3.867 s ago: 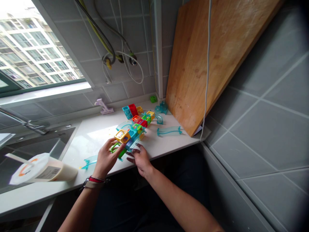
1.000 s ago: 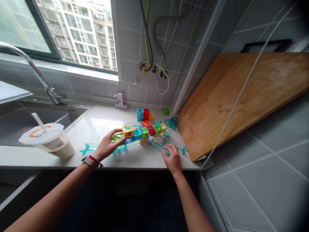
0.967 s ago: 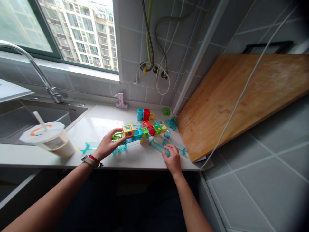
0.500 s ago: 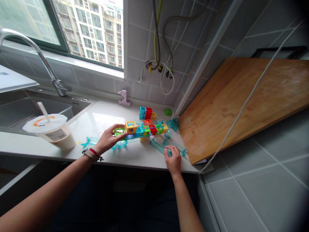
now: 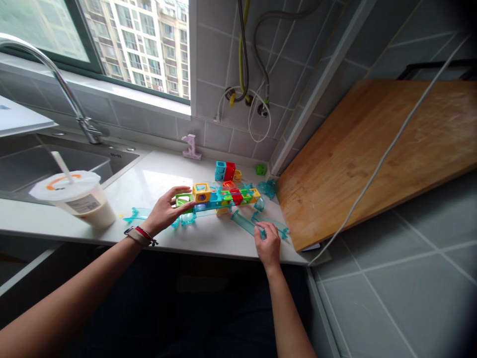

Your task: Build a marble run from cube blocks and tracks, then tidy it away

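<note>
My left hand point(image 5: 166, 211) is closed around a green cube block point(image 5: 183, 201) at the left end of a toy track build, thumb in front and fingers behind. Beside that cube sits a yellow cube block point(image 5: 201, 192). The build runs right along see-through teal track, with red blocks point(image 5: 236, 197) and green and yellow ones in its row. My right hand point(image 5: 268, 244) pinches the near end of a loose teal track piece point(image 5: 244, 222) lying slanted on the counter. Another teal track piece point(image 5: 274, 223) lies just beyond that hand.
A joined blue and red block group point(image 5: 225, 171), a green block point(image 5: 260, 169) and a teal part point(image 5: 267, 188) stand behind. A lidded drink cup point(image 5: 80, 199) stands left, near the sink point(image 5: 122, 164). A wooden board point(image 5: 372, 164) leans at right, a white cable point(image 5: 376, 164) across it.
The view has shifted slightly. Both hands keep their holds, on the green cube block and the loose track piece, with hardly any movement.
</note>
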Action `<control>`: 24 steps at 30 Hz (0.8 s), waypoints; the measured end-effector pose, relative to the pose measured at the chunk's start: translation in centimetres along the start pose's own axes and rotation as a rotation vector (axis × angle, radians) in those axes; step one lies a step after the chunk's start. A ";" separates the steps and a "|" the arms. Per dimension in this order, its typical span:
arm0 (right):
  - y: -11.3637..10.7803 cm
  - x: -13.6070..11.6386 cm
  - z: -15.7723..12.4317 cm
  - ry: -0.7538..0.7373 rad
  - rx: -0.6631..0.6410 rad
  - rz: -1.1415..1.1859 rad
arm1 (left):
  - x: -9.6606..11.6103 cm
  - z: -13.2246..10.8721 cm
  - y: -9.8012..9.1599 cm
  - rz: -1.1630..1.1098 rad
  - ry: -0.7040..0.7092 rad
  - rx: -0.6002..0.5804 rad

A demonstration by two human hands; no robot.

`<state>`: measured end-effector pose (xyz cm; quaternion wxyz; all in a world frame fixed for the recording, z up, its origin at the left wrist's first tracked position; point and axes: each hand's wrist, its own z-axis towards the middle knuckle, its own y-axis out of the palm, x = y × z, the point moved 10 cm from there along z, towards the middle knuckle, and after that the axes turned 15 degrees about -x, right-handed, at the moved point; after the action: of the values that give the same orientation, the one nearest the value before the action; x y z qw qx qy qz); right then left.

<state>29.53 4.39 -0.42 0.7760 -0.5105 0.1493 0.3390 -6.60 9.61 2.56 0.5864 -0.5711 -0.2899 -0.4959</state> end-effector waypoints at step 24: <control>15.7 -8.1 2.6 0.718 -0.449 1.676 | -1.7 -1.5 0.1 -0.214 0.195 0.235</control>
<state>12.66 7.60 -5.43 0.0697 -0.4482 0.6300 0.6304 -7.40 8.54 0.70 0.6182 -0.4139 -0.3467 -0.5713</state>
